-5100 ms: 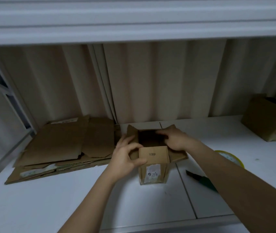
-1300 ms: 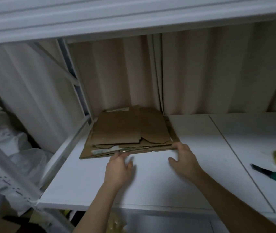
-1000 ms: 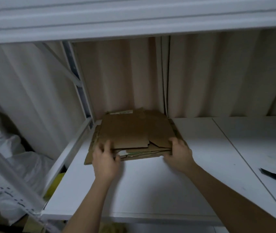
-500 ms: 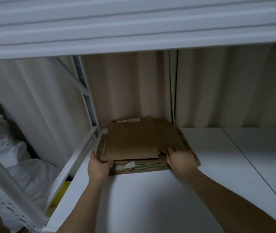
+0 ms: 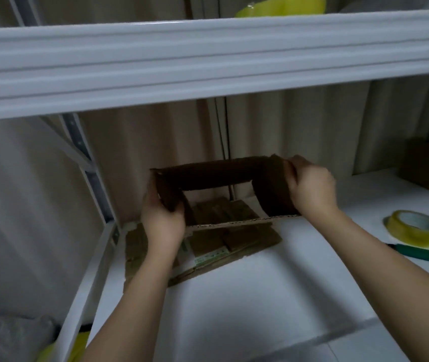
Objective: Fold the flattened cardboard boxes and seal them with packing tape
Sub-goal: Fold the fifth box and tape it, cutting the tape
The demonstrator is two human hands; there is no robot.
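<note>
- The left hand (image 5: 161,220) and the raised cardboard box (image 5: 223,184) cover part of the stack of flat boxes (image 5: 236,239).
- The green knife (image 5: 425,254) runs off the right edge.
- The tape roll on the upper shelf (image 5: 281,6) is cut off by the top edge.
- The folded box (image 5: 427,165) at far right is dim and partly cut off.
- The right hand's (image 5: 310,188) fingertips hide behind the cardboard.

A green-handled cutter (image 5: 427,254) lies on the white shelf (image 5: 247,296).
</note>
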